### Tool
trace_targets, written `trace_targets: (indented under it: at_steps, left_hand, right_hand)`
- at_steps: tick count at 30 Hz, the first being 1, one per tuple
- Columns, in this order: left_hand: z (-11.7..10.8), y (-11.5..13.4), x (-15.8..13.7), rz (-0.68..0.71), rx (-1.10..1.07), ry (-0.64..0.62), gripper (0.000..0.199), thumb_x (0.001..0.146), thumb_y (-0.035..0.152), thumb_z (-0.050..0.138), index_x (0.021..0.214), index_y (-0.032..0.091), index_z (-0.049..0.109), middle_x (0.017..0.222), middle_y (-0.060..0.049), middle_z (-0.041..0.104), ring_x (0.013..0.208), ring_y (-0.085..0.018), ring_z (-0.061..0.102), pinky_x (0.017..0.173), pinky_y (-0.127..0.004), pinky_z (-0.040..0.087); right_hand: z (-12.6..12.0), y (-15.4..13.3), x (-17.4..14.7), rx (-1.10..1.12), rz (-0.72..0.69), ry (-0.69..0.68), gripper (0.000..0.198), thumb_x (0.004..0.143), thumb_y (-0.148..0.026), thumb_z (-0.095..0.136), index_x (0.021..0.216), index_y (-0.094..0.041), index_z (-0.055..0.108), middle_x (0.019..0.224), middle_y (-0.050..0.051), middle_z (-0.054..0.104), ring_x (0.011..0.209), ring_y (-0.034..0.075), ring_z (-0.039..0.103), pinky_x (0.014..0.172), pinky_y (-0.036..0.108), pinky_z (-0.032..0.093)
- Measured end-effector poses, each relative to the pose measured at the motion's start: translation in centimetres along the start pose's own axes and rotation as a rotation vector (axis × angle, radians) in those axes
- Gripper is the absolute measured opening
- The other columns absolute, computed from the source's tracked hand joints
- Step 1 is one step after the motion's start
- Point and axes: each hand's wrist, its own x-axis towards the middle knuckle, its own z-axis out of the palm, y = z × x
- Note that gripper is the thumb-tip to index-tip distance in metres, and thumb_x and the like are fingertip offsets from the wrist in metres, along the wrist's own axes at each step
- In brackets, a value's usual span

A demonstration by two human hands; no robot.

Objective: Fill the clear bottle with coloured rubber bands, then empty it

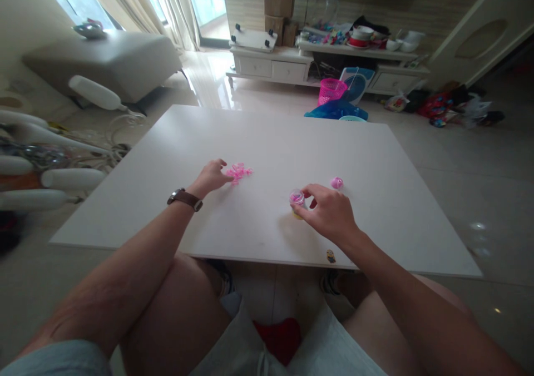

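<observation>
On the white table, my left hand reaches to the left edge of a loose pile of small pink pieces. Its thumb and fingers are apart, and nothing shows between them. My right hand has thumb and fingers around a small clear jar, which has some pink pieces inside and stands on the tabletop. Just beyond the right hand lies a pink rose-shaped lid or ornament; which of the two I cannot tell.
A small yellow cartoon sticker is by the near edge of the white table. White lamp-like parts crowd the left side. Beyond the table are a pink basket, a blue plastic sheet and a low cabinet.
</observation>
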Motion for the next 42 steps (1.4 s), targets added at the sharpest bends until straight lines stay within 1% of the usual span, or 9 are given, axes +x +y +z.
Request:
trace_targets:
  at_steps: [2,5,14,24,28,31,34,37,42]
  left_hand:
    - [1.2,-2.1,1.0,-0.055,0.118,-0.094,0.085,0.062,0.051,0.082,0.134,0.013,0.058,0.122,-0.016,0.062,0.118,-0.033,0.058,0.098,-0.036,0.049]
    - [2.9,-3.3,1.5,-0.016,0.202,-0.068,0.09,0.06,0.058,0.081,0.135,0.014,0.058,0.127,-0.018,0.057,0.127,-0.036,0.052,0.104,-0.039,0.046]
    - [3.5,-2.2,1.1,0.027,0.068,0.057,0.027,0.078,0.033,0.065,0.094,0.015,0.077,0.097,-0.012,0.073,0.086,-0.024,0.067,0.082,-0.03,0.051]
    - [2.2,-1.3,0.9,0.016,0.022,-0.003,0.019,0.078,0.034,0.069,0.082,0.018,0.078,0.085,-0.011,0.075,0.077,-0.022,0.067,0.07,-0.029,0.048]
    - [1.9,-1.1,1.0,0.052,-0.023,0.016,0.028,0.083,0.037,0.064,0.094,0.017,0.079,0.094,-0.011,0.074,0.085,-0.023,0.066,0.081,-0.032,0.05]
    - [2.4,-1.0,0.9,0.117,-0.003,0.067,0.049,0.08,0.043,0.068,0.123,0.019,0.072,0.122,-0.013,0.067,0.111,-0.029,0.059,0.097,-0.037,0.048]
    - [3.4,-0.9,0.8,0.128,0.062,0.01,0.068,0.076,0.049,0.072,0.14,0.028,0.06,0.141,-0.013,0.055,0.131,-0.037,0.044,0.106,-0.049,0.042]
    - [4.1,-0.6,0.9,0.116,0.076,-0.009,0.049,0.081,0.046,0.068,0.128,0.033,0.067,0.138,-0.011,0.055,0.13,-0.038,0.042,0.104,-0.053,0.041]
    - [4.1,0.0,1.0,0.103,0.052,0.023,0.02,0.082,0.036,0.068,0.097,0.026,0.075,0.124,-0.012,0.061,0.124,-0.037,0.046,0.1,-0.053,0.042]
  right_hand:
    - [0.0,0.0,0.0,-0.001,0.003,0.004,0.021,0.085,-0.045,0.069,0.089,-0.024,0.067,0.089,-0.001,0.075,0.066,0.015,0.062,0.062,0.028,0.029]
    - [-0.1,-0.2,0.1,-0.003,0.003,0.004,0.021,0.085,-0.044,0.068,0.089,-0.023,0.066,0.089,0.0,0.075,0.066,0.015,0.062,0.062,0.029,0.029]
    - [0.0,-0.4,0.1,0.002,0.006,-0.008,0.021,0.085,-0.044,0.068,0.089,-0.024,0.067,0.088,-0.002,0.074,0.066,0.015,0.062,0.061,0.028,0.029]
    - [-0.3,-0.4,0.1,0.006,0.022,-0.028,0.019,0.085,-0.043,0.067,0.09,-0.024,0.067,0.089,-0.001,0.074,0.068,0.016,0.062,0.062,0.029,0.03]
    - [-0.2,-0.3,0.1,-0.004,0.013,-0.021,0.02,0.085,-0.044,0.068,0.09,-0.024,0.067,0.089,-0.001,0.074,0.068,0.015,0.062,0.061,0.029,0.03]
    - [-0.1,-0.3,0.1,-0.005,0.01,-0.024,0.021,0.085,-0.044,0.068,0.091,-0.024,0.068,0.089,-0.001,0.074,0.068,0.015,0.062,0.062,0.029,0.03]
    - [0.0,-0.3,0.1,-0.002,0.009,-0.027,0.021,0.085,-0.044,0.067,0.091,-0.024,0.068,0.088,-0.001,0.074,0.068,0.015,0.062,0.062,0.029,0.029]
    - [0.0,-0.4,0.1,-0.007,0.009,-0.03,0.021,0.085,-0.044,0.067,0.09,-0.024,0.068,0.086,-0.001,0.074,0.067,0.016,0.061,0.062,0.029,0.029]
    - [0.0,-0.4,0.1,-0.015,0.009,-0.029,0.02,0.085,-0.044,0.067,0.09,-0.025,0.068,0.083,0.0,0.073,0.068,0.017,0.062,0.061,0.029,0.028]
